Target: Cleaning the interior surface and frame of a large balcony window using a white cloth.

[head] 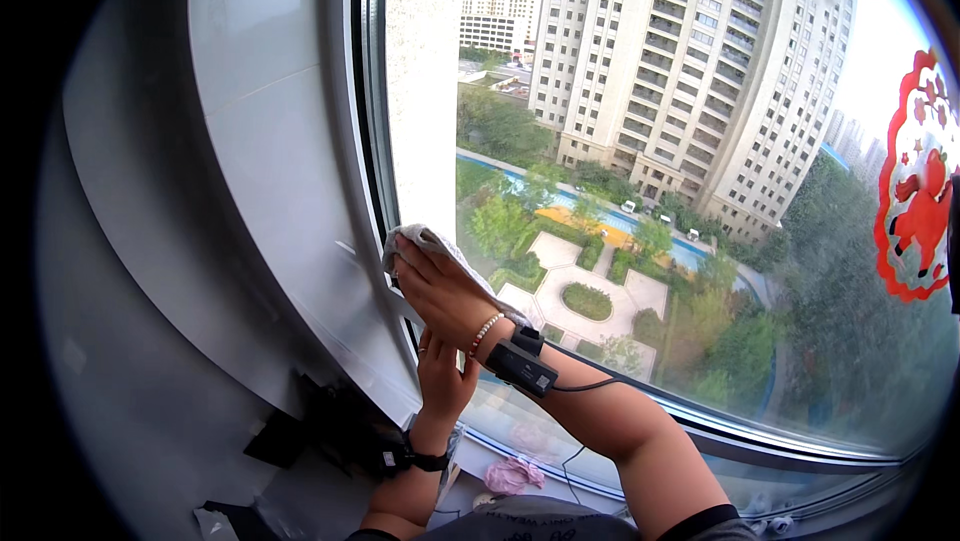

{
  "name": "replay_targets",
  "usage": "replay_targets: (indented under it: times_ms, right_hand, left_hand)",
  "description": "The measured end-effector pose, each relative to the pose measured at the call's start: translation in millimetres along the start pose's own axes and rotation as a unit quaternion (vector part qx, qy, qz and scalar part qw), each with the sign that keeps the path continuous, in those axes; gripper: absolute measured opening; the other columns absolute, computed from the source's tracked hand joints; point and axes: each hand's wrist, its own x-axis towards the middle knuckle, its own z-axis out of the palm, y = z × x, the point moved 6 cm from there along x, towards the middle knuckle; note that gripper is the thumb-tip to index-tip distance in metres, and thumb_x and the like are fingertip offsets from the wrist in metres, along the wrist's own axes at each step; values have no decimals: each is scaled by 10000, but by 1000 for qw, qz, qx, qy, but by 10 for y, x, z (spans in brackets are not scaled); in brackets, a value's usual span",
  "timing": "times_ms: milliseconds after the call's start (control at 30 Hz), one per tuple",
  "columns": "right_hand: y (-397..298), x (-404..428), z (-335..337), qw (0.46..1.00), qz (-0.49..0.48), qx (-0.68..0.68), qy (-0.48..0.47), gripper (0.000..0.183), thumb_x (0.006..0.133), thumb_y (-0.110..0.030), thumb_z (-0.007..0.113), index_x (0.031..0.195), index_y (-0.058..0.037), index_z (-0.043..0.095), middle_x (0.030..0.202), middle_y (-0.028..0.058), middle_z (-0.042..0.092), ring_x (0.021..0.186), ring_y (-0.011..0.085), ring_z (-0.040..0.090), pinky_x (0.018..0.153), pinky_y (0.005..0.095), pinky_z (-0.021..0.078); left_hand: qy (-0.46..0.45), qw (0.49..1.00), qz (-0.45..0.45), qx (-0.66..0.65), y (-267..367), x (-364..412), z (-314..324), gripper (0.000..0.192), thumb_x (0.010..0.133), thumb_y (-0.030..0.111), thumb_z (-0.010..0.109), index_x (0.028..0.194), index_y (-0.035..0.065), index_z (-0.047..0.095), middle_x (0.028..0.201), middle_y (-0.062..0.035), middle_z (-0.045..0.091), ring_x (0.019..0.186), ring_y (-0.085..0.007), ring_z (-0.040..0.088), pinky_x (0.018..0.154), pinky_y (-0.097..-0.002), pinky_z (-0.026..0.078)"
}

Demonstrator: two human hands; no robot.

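Under my right hand [439, 293] is a light grey cloth [429, 236], pressed flat to the window pane [517, 241] beside its left frame [375, 128]. The cloth sticks out past the fingertips and along the far edge of the hand. Below it, my left hand [445, 376] is raised close to the frame, fingers pointing up and partly hidden behind my right wrist. Whether it touches the frame or the lower edge of the cloth cannot be made out. Black devices with straps sit on both wrists, and the right one [523, 368] trails a cable.
A pink crumpled cloth [514, 475] lies on the sill below, near a thin dark cable [568, 466]. On the pane at far right is a red decorative sticker [919, 188]. Pale wall panels [262, 113] rise at left, with dark objects [337, 428] low beside them.
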Motion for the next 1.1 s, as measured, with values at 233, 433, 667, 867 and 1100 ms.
replay_targets:
  times_ms: [233,433,667,867,1100]
  right_hand:
    - [349,-194,-490,994,91,49,21,536,770,-175,614,1294,-66,583,1535,79,406,1512,280,226,1235,441,162]
    - [730,-974,-1205,984,168,21,57,573,759,-219,653,1329,-183,606,1503,-12,465,1456,245,362,1176,416,247]
    - [992,-2291,-2067,950,272,-130,81,323,851,-354,634,1164,-334,711,1429,-72,549,1380,271,452,1169,512,220]
    - [1241,-3578,-2824,911,334,-225,94,256,892,-476,571,1060,-355,723,1380,-26,578,1365,396,432,1174,578,174]
    - [1581,-5190,-3649,855,387,-306,160,648,996,-551,351,1406,-66,483,1485,252,357,1409,580,241,1097,757,176]
  left_hand:
    - [-15,998,50,-35,360,28,138,717,833,180,699,1446,-36,396,1444,-382,349,1337,-588,348,1099,-613,319]
    - [-2,992,111,-57,1200,33,391,757,853,317,710,1453,-25,398,1487,-378,270,1389,-561,275,1105,-651,259]
    - [-59,975,210,-39,2414,-332,856,789,817,369,720,1432,-21,417,1478,-358,244,1386,-505,230,1101,-636,212]
    - [-86,962,243,-91,3555,-648,1291,502,774,362,727,1203,111,657,1332,-194,441,1225,-458,358,1046,-617,324]
    - [-131,913,315,-222,4930,-865,1665,631,800,307,737,1367,87,567,1430,-100,480,1291,-403,392,1075,-533,371]
